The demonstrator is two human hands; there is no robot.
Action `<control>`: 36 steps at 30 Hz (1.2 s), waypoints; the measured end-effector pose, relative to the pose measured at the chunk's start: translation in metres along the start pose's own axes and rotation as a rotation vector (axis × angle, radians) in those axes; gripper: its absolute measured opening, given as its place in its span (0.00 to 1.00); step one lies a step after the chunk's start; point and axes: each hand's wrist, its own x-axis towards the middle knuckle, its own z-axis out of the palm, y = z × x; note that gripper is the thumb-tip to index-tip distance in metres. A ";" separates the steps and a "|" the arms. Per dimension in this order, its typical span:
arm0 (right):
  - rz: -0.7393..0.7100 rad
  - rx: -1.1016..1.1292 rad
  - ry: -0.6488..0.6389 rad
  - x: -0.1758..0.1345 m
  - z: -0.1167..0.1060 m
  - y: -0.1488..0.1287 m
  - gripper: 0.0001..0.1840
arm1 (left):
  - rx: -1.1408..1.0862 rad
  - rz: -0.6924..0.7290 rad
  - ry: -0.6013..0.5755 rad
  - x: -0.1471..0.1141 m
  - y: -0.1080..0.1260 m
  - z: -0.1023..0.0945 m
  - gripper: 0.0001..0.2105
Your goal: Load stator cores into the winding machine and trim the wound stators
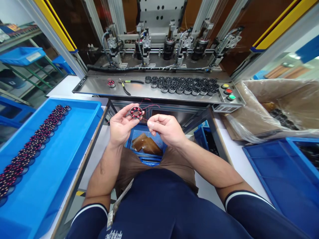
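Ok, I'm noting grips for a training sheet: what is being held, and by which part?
The left hand holds a wound ring by its outer rim; the right hand appears to pinch a thin red wire from it.

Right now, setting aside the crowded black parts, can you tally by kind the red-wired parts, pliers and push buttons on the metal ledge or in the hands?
Red-wired parts: 2 (one in the left hand, one on the metal ledge)
Pliers: 1
Push buttons: 3 (yellow, red, green)
Total: 6
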 end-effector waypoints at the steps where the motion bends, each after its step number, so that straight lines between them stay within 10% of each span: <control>1: -0.002 -0.001 0.000 0.000 0.000 0.000 0.18 | 0.003 -0.001 0.000 0.000 0.000 0.000 0.21; 29: 0.074 -0.068 -0.102 -0.014 0.011 0.023 0.22 | 0.136 0.016 0.107 -0.009 0.008 0.013 0.21; 36: -0.255 -0.282 0.073 -0.011 0.005 0.021 0.24 | 0.385 0.105 0.142 -0.021 0.022 0.023 0.22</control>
